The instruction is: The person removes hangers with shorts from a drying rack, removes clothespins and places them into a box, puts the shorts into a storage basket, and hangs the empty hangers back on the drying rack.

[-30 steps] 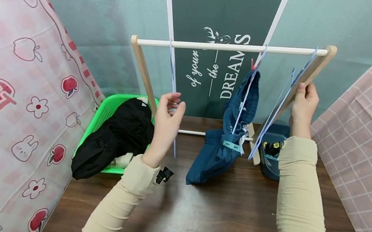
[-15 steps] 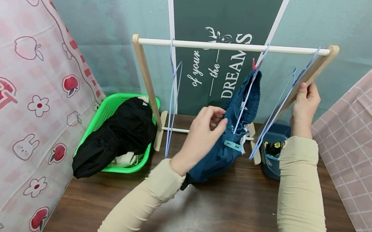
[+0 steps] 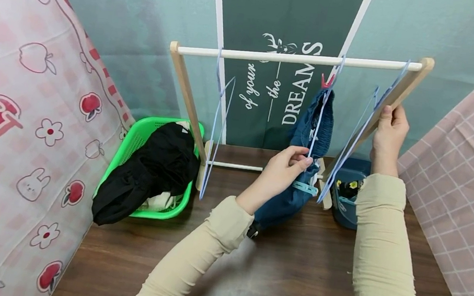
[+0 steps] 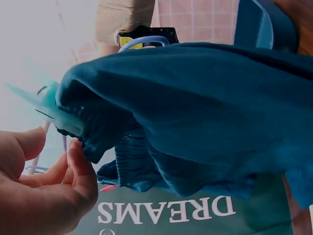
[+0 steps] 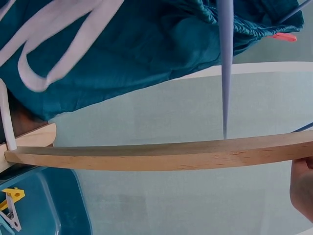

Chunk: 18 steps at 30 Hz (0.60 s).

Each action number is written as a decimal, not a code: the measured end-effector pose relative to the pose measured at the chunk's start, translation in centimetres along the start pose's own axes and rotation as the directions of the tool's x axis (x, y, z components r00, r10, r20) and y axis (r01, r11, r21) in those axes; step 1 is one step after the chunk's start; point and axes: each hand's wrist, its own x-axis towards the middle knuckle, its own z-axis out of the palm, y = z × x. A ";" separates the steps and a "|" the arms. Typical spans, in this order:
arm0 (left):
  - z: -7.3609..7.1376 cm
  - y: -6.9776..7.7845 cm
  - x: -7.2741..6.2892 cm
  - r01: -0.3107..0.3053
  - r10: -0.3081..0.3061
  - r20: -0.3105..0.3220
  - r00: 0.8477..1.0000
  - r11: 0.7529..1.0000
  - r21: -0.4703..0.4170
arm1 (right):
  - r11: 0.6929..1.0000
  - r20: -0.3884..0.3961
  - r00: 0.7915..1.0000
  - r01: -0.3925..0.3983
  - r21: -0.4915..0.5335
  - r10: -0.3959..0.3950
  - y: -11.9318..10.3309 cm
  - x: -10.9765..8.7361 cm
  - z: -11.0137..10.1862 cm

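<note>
Blue cloth makes up the garment (image 3: 285, 205) that hangs on a hanger (image 3: 320, 118) from the rack's white rail (image 3: 272, 56), held by a red peg (image 3: 326, 81) and a teal peg (image 3: 304, 188). The left hand (image 3: 280, 172) has its fingertips beside the teal peg, at the hanger; whether they pinch it, I cannot tell. The right hand (image 3: 389, 135) grips the rack's wooden post (image 5: 161, 157).

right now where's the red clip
In the head view, the red clip is right of centre, at the top of the blue garment, just below the white bar and above the left hand.
</note>
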 end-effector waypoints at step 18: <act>1.2 0.3 1.4 0.063 -0.048 0.052 0.998 0.937 -0.344 | 1.000 0.033 0.999 -0.017 -0.024 0.018 -0.4 -0.3 -0.3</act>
